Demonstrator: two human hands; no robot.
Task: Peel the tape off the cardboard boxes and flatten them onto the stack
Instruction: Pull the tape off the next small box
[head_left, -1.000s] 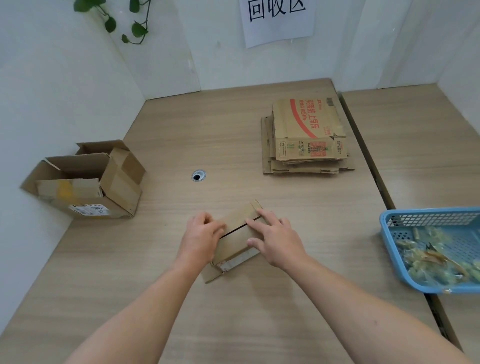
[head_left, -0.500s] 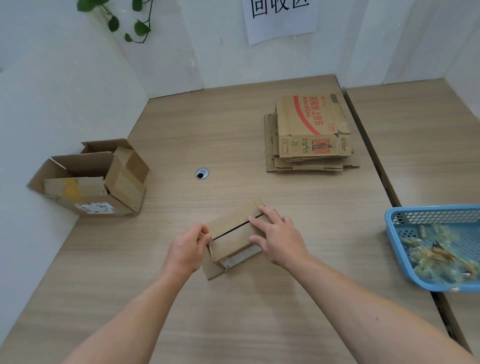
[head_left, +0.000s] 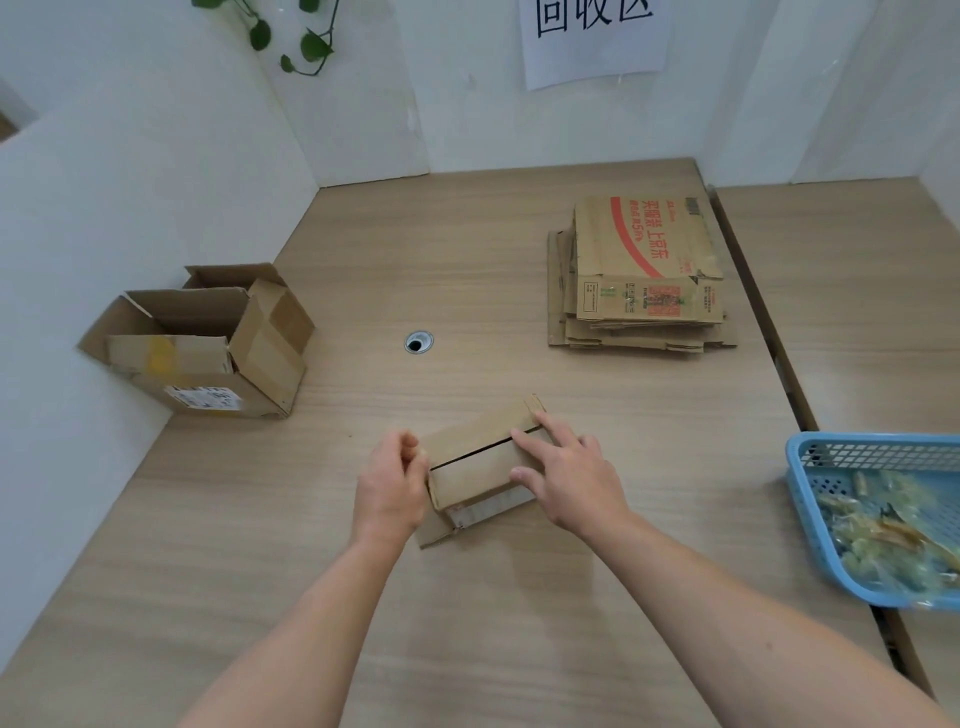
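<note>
The light wooden tabletop (head_left: 467, 260) carries a stack of flattened brown cardboard boxes (head_left: 644, 270) at 1 o'clock. A small brown cardboard box (head_left: 478, 457) sits at centre. The right hand (head_left: 576, 483) presses its top with a spread grip. The left hand (head_left: 389, 488) curls its grip at the box's 9 o'clock end; whether it pinches anything I cannot tell.

Wall sign (head_left: 595, 41) is showing 回收区, top edge cropped. Top carton (head_left: 644, 249) on the stack (head_left: 639, 339) is carrying red print, 上京东 reading sideways, the rest blurring out. Sticker (head_left: 205, 399) on the open box (head_left: 270, 338) and white label (head_left: 488, 506) on the small box (head_left: 478, 447) are coming out illegible.
</note>
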